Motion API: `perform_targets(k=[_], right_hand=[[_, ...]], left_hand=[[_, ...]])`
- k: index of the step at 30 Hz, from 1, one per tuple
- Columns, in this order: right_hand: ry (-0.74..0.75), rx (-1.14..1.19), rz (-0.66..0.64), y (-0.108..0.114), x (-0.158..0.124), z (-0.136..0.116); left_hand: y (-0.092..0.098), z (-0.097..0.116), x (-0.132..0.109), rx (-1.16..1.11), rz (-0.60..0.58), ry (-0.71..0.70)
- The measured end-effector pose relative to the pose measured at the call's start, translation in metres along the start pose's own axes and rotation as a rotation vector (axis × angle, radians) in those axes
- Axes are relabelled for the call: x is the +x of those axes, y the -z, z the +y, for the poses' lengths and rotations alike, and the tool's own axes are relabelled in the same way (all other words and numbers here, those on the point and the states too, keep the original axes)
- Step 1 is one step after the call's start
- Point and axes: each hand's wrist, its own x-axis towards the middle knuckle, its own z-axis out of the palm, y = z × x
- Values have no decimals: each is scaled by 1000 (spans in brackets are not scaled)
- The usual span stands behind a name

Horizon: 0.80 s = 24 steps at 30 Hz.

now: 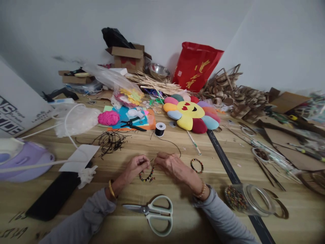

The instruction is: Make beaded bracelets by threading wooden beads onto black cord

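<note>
Between my two hands hangs a beaded bracelet [146,178] of small multicoloured beads, with a few beads dangling at its lower right. My left hand [137,167] pinches its left end. Bent fingers of my right hand [171,166] close at its right end, where a dark cord end shows; the fingertips are partly hidden. A finished-looking ring of beads, a second bracelet [197,166], lies flat beside my right wrist. Behind my hands stands a spool of black cord [160,129], its loose strand running toward my right hand. Scissors [154,213] lie in front of me.
A tipped clear jar of beads [237,198] lies at right. Tangled black cord [111,140], a black phone-like slab [54,196] and a lilac-and-white iron-like appliance [30,161] are at left. Behind are pliers [133,124], pink yarn [108,118] and a flower cushion [191,112].
</note>
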Motion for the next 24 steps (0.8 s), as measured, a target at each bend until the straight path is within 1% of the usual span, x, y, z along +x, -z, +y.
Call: perform_targets(k=[4,8,11,16,20,24], right_hand=[[37,143,60,1,2,-4],[30,239,76,-7,5,-2],[17,303,91,-13,6,0],[-20,407,104,-22,8,5],[-60,416,97,-28,8,7],[-80,402,106,-31,8,5]], left_hand=[[0,-10,3,51,-35,-62],[-2,-8,2,77,-88,-107],[-3,-1,1,82,-131,-81],[-2,7,-1,82,-152,4],[-2,8,-1,45,-137,73],[-2,11,-2,29,-154,76]])
